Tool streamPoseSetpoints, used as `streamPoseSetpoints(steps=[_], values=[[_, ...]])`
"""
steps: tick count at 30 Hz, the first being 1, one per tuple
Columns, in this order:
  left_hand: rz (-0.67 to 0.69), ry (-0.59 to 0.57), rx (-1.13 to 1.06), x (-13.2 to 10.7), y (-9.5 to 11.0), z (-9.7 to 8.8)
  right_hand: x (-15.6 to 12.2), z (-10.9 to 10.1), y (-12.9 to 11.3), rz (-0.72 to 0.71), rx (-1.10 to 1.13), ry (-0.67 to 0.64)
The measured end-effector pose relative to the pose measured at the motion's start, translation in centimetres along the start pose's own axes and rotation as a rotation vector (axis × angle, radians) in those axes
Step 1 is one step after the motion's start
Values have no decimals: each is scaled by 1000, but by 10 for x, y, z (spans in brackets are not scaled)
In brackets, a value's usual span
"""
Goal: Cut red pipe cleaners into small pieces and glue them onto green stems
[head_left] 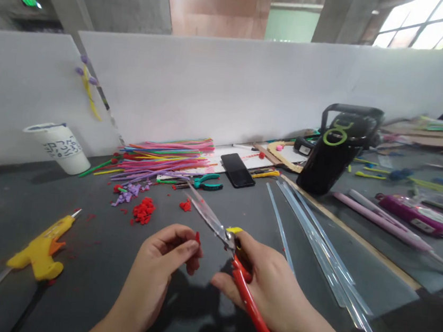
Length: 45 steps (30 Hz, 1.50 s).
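Between the thumb and fingers of my left hand [166, 261] is a small red piece [198, 238], its tip poking up; the rest of it is hidden. My right hand [268, 278] is wrapped round the red handles of a pair of scissors [215, 221]. Their long metal blades point up and left, above the dark table and apart from the red piece. Just beyond my left hand lie a pile of small red pieces [144, 211], a smaller red cluster [185, 204] and a heap of purple pieces [132, 193].
A yellow glue gun [42, 247] lies at the left, near a white cup [63, 148]. Further back are coloured pipe cleaners [166, 157], teal-handled pliers [206, 182] and a phone [238, 170]. Clear glue sticks [317, 241] and a black bottle [333, 152] occupy the right.
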<state>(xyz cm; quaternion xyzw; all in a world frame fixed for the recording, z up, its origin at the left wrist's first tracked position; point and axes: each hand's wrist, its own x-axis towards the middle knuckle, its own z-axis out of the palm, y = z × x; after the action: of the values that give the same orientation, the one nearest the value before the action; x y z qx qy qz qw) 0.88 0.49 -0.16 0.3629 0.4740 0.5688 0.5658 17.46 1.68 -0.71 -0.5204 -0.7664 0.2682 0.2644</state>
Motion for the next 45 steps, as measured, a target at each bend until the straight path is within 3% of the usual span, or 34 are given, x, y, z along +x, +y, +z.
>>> streamPoseSetpoints(steps=[6,15,25,45], values=[[133,55,-139,2,0,-5,-6,13,10,-81,-282,28],[162,79,-192,0,-2,-6,-10,22,14,-196,-398,112],[214,136,-164,-4,-2,-6,-7,27,14,-306,-414,201],[277,234,-120,-2,-7,-7,-3,36,9,-299,-401,199]])
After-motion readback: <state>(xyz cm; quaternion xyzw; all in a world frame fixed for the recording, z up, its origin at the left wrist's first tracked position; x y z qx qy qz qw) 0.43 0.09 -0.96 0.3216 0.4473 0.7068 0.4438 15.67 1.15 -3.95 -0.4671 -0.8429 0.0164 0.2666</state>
